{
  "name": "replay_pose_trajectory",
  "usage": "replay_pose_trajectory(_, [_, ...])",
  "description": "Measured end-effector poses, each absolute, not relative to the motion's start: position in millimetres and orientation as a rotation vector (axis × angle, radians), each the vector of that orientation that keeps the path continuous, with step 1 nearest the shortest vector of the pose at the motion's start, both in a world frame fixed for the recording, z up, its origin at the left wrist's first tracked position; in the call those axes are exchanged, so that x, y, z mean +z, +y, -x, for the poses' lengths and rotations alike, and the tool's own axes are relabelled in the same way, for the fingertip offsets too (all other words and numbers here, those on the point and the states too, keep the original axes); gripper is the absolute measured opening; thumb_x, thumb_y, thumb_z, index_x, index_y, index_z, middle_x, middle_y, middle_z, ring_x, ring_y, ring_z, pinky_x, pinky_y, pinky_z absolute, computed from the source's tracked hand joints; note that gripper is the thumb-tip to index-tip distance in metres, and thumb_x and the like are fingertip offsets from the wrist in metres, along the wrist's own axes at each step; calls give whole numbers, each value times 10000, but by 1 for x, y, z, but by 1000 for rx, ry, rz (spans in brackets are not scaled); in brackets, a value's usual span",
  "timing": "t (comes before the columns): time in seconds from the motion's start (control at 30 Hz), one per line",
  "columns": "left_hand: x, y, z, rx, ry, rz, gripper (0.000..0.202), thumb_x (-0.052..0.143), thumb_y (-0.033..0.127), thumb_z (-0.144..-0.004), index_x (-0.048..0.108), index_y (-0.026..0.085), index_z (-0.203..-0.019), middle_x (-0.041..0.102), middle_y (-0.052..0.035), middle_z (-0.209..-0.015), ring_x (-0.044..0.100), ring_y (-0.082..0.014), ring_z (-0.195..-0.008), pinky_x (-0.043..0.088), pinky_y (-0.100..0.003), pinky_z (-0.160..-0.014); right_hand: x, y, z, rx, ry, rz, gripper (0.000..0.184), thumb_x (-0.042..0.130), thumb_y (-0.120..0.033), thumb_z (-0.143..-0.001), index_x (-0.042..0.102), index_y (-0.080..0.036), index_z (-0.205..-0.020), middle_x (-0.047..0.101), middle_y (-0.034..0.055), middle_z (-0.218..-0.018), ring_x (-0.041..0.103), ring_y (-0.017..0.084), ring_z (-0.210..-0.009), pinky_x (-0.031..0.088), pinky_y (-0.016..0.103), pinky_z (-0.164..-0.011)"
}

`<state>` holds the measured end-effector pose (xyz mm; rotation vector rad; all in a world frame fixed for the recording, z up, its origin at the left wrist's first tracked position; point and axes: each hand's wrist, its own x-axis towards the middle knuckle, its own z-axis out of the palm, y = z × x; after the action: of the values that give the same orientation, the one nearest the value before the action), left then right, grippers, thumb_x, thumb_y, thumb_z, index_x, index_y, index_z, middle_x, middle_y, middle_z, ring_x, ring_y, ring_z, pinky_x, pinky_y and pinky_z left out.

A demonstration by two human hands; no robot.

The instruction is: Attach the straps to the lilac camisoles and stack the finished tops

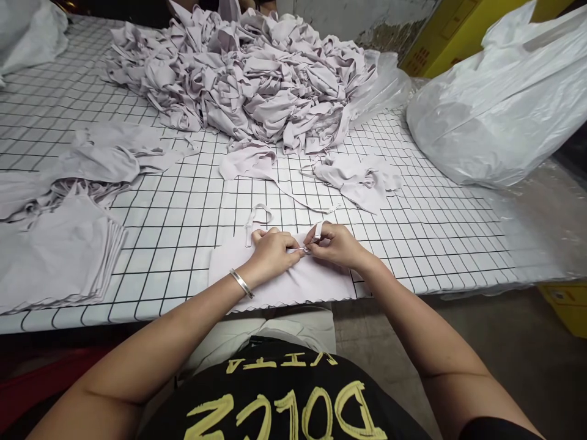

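A pale lilac garment piece (pixel 293 284) lies flat at the table's near edge in front of me. My left hand (pixel 273 252), with a metal bangle on the wrist, pinches the top edge of this piece. My right hand (pixel 337 244) is closed beside it, fingertips meeting the left at a thin strap (pixel 259 214) that loops out over the table. Both hands rest on the fabric. What is between the fingertips is too small to make out clearly.
A big heap of the same lilac pieces (pixel 247 73) fills the far middle of the gridded table (pixel 435 244). A neat flat stack (pixel 55 256) lies at left, loose pieces (pixel 358 180) in the middle, white plastic bags (pixel 499 110) at right, a yellow box (pixel 440 36) behind.
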<state>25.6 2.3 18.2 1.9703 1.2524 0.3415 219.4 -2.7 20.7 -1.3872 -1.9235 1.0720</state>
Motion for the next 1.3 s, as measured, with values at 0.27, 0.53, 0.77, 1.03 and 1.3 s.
replay_pose_trajectory(0.27, [18, 3, -25, 338, 1254, -1970, 227, 590, 398, -831, 684, 229, -713, 698, 7, -819, 493, -240, -963, 198, -438, -892, 18, -3, -219, 883, -2014, 1391, 129, 628, -142, -703, 688, -195, -804, 644, 25, -777, 603, 131, -684, 492, 265, -650])
replay_pose_trajectory(0.53, [17, 3, -26, 334, 1265, -1978, 234, 590, 387, -822, 667, 219, -680, 700, 3, -822, 490, -237, -951, 196, -444, -893, 18, -3, -220, 1161, -1917, 1382, 82, 649, -206, -726, 663, -181, -804, 655, 27, -808, 613, 132, -685, 502, 273, -657])
replay_pose_trajectory(0.77, [16, 2, -25, 347, 1252, -1977, 240, 587, 394, -830, 667, 219, -686, 703, 9, -839, 496, -235, -951, 190, -446, -894, 21, -2, -220, 1150, -1898, 1387, 78, 638, -172, -712, 623, -182, -787, 637, 25, -821, 607, 134, -696, 499, 277, -663])
replay_pose_trajectory(1.03, [19, 2, -25, 341, 1251, -1969, 243, 573, 391, -828, 662, 222, -677, 700, 3, -826, 492, -247, -958, 202, -435, -886, 19, -5, -220, 1025, -2009, 1374, 109, 606, -130, -705, 615, -200, -788, 633, 14, -829, 605, 141, -747, 485, 273, -685])
replay_pose_trajectory(1.3, [20, 3, -26, 344, 1257, -1966, 229, 599, 360, -807, 654, 214, -639, 685, 7, -736, 507, -234, -916, 204, -436, -879, 22, -4, -216, 990, -2064, 1295, 143, 590, -92, -688, 618, -206, -771, 648, 6, -800, 604, 158, -780, 472, 287, -724])
